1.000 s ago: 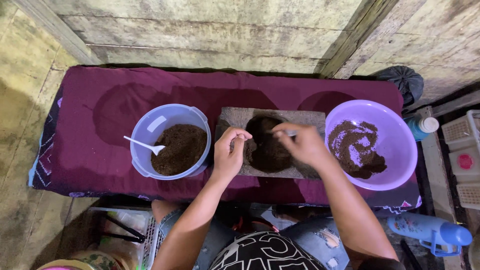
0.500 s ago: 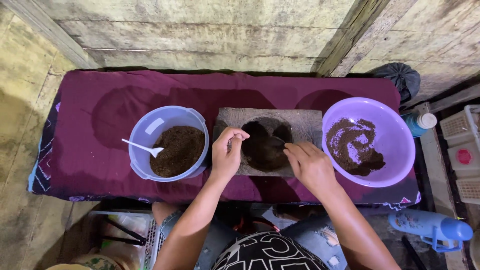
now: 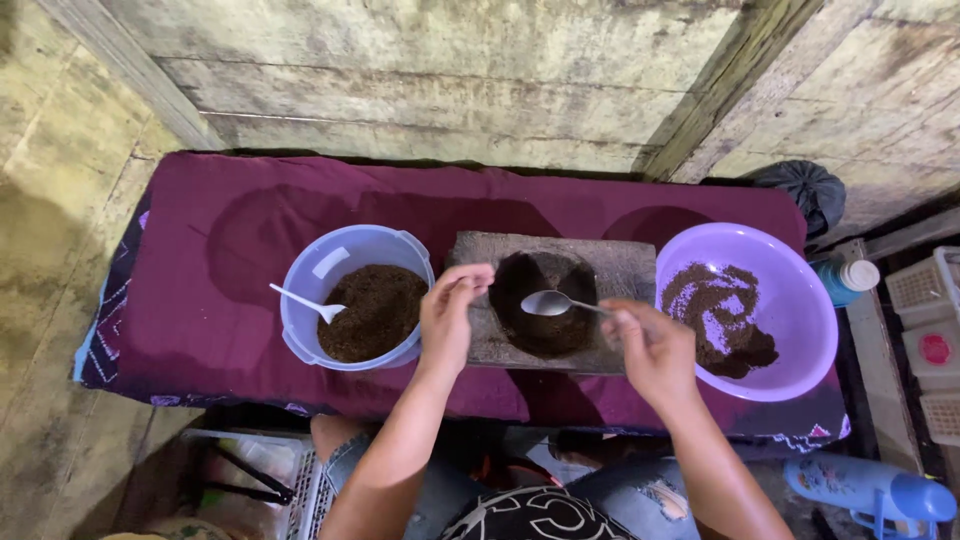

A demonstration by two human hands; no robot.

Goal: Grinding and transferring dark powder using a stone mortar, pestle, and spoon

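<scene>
A grey stone block (image 3: 620, 272) with a round hollow full of dark brown powder (image 3: 540, 320) lies on a purple cloth (image 3: 210, 210). My right hand (image 3: 650, 345) holds a metal spoon (image 3: 550, 303) by its handle, the bowl over the hollow. My left hand (image 3: 450, 315) rests at the block's left edge, fingers pinched together; I cannot see anything in them. Left of it stands a pale blue tub (image 3: 330, 262) of brown powder with a white plastic spoon (image 3: 305, 301) in it. A lilac basin (image 3: 790, 300) with dark powder sits on the right.
A weathered plank wall (image 3: 450, 80) runs behind the bench. A black bag (image 3: 808, 188) and a blue bottle with a white cap (image 3: 845, 278) stand at the right, with white crates (image 3: 930, 340) beyond. A blue flask (image 3: 870, 490) lies below; a basket (image 3: 250, 470) at lower left.
My right hand drew back from over the hollow toward me, and the spoon came up out of the powder into plain view. My left hand stayed at the block's left edge.
</scene>
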